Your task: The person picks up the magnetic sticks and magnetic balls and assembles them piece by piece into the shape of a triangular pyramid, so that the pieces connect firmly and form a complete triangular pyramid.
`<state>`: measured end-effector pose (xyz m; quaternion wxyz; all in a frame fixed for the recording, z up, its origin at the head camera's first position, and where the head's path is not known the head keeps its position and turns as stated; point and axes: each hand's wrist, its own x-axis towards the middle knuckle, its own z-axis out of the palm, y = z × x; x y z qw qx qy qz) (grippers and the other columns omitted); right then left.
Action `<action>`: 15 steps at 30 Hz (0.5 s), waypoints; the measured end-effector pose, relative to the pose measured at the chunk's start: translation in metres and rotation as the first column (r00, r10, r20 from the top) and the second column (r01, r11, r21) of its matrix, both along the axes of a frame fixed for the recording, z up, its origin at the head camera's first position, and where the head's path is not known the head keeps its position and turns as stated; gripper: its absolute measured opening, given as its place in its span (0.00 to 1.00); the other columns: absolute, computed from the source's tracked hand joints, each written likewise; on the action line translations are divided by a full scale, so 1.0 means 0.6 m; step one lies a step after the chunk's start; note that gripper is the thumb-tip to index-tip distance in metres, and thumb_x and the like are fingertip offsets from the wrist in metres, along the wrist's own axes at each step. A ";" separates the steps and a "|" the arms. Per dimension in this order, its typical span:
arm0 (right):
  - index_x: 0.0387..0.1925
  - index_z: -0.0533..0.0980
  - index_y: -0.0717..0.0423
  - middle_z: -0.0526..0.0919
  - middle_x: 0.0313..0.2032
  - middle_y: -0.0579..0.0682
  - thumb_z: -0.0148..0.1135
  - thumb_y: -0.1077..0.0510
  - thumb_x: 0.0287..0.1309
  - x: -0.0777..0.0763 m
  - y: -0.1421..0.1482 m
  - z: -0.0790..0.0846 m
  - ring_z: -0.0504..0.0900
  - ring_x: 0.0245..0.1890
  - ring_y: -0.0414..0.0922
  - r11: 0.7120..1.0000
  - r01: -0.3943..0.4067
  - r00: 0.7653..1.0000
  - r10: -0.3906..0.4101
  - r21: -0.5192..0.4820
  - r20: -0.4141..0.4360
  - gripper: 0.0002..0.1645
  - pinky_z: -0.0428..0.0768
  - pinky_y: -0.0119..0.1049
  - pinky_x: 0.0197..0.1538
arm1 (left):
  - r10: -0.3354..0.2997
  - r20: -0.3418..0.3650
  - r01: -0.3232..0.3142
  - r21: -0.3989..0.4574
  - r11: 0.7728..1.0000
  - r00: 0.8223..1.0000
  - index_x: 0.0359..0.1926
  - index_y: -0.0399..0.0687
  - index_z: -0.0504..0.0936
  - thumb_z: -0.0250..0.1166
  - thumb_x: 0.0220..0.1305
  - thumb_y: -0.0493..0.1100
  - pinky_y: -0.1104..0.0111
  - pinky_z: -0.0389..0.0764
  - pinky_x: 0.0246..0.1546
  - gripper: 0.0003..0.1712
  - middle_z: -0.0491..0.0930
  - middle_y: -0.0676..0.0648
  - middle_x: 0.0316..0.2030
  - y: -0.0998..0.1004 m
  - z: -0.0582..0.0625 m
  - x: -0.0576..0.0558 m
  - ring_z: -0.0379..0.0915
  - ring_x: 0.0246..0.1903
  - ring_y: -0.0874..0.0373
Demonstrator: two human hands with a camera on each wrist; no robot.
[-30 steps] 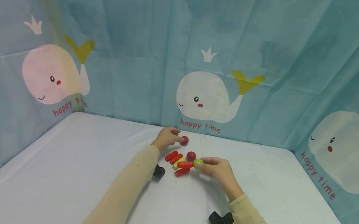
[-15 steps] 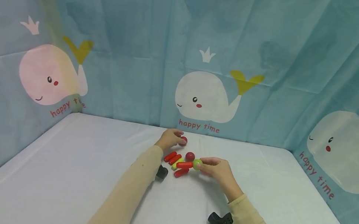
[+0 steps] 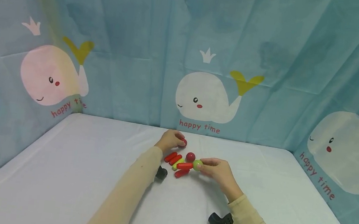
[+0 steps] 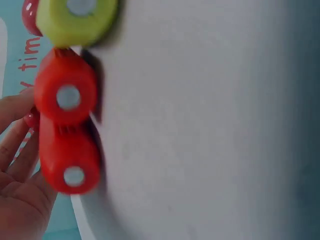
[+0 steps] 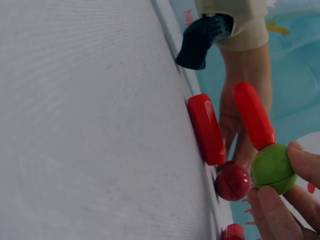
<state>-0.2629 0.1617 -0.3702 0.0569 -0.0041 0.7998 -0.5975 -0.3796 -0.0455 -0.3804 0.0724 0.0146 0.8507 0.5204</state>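
Note:
My right hand (image 3: 220,171) pinches a green ball (image 5: 272,167) between thumb and fingers. A red stick (image 5: 255,115) is joined to that ball and points left, raised off the table. At the far side, my left hand (image 3: 169,140) grips a dark red ball (image 3: 184,143), partly hidden by its fingers. Between the hands, a second red ball (image 3: 190,157) lies on the cloth. Beside it lie two red sticks (image 3: 173,158) side by side, a yellow-green stick (image 3: 178,163) and another red stick (image 3: 182,173). In the left wrist view, the sticks show silver round ends.
A white cloth (image 3: 91,176) covers the table. Blue curtains (image 3: 131,65) with printed whales stand behind it and at both sides. A black curved device (image 3: 221,221) sits at the right wrist; another (image 3: 161,173) shows at the left.
My left hand has shifted slightly right, and its fingers have come round the far red ball, covering more of it. My right hand keeps its hold on the green ball, nearly still.

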 end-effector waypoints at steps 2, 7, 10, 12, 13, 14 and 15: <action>0.50 0.82 0.65 0.87 0.48 0.57 0.71 0.56 0.57 -0.001 0.000 0.000 0.87 0.39 0.40 1.000 0.004 1.000 -0.004 0.000 -0.004 0.22 0.84 0.39 0.52 | -0.006 -0.010 0.006 -0.003 1.000 1.000 0.52 0.45 0.82 0.69 0.62 0.41 0.59 0.81 0.56 0.17 0.81 0.43 0.52 -0.009 0.001 0.002 0.76 0.50 0.49; 0.49 0.82 0.64 0.87 0.47 0.56 0.71 0.57 0.56 0.000 0.000 -0.002 0.88 0.39 0.41 1.000 0.011 1.000 -0.011 -0.005 0.002 0.21 0.84 0.40 0.52 | -0.016 -0.020 0.016 -0.001 1.000 1.000 0.54 0.46 0.82 0.68 0.63 0.44 0.59 0.81 0.57 0.19 0.82 0.44 0.51 -0.040 0.008 0.012 0.77 0.49 0.50; 0.49 0.83 0.63 0.87 0.47 0.55 0.72 0.57 0.56 0.001 0.000 -0.002 0.88 0.40 0.42 1.000 0.015 1.000 -0.015 0.004 0.009 0.21 0.84 0.39 0.53 | -0.018 0.000 0.018 0.003 1.000 1.000 0.56 0.47 0.81 0.68 0.63 0.46 0.59 0.80 0.58 0.20 0.82 0.45 0.51 -0.060 0.015 0.019 0.78 0.49 0.51; 0.49 0.83 0.62 0.87 0.47 0.55 0.72 0.55 0.56 0.002 0.000 -0.001 0.88 0.40 0.42 1.000 0.014 1.000 -0.015 0.021 0.008 0.21 0.83 0.40 0.54 | -0.020 0.015 0.020 -0.005 1.000 1.000 0.57 0.47 0.81 0.68 0.64 0.46 0.58 0.79 0.58 0.21 0.81 0.44 0.52 -0.072 0.020 0.024 0.78 0.50 0.51; 0.49 0.83 0.62 0.87 0.47 0.54 0.72 0.55 0.55 0.002 -0.001 -0.001 0.88 0.40 0.43 1.000 0.016 1.000 -0.017 0.022 0.010 0.22 0.83 0.40 0.54 | -0.021 0.022 0.022 -0.010 1.000 1.000 0.57 0.48 0.81 0.68 0.64 0.47 0.58 0.79 0.58 0.21 0.81 0.44 0.53 -0.078 0.022 0.026 0.78 0.50 0.51; 0.49 0.83 0.61 0.87 0.47 0.55 0.72 0.54 0.55 0.002 0.000 -0.001 0.88 0.41 0.44 1.000 0.015 1.000 -0.015 0.027 0.006 0.22 0.83 0.41 0.55 | -0.023 0.028 0.024 -0.016 1.000 0.999 0.58 0.48 0.80 0.67 0.64 0.47 0.58 0.79 0.59 0.21 0.81 0.44 0.53 -0.083 0.024 0.028 0.77 0.51 0.51; 0.50 0.83 0.61 0.87 0.47 0.54 0.72 0.53 0.55 0.002 0.000 -0.002 0.88 0.41 0.44 0.999 0.014 1.000 -0.014 0.036 0.003 0.22 0.83 0.41 0.55 | -0.025 0.034 0.026 -0.021 0.999 0.999 0.58 0.49 0.80 0.67 0.64 0.47 0.58 0.79 0.59 0.22 0.80 0.44 0.54 -0.088 0.025 0.029 0.77 0.51 0.50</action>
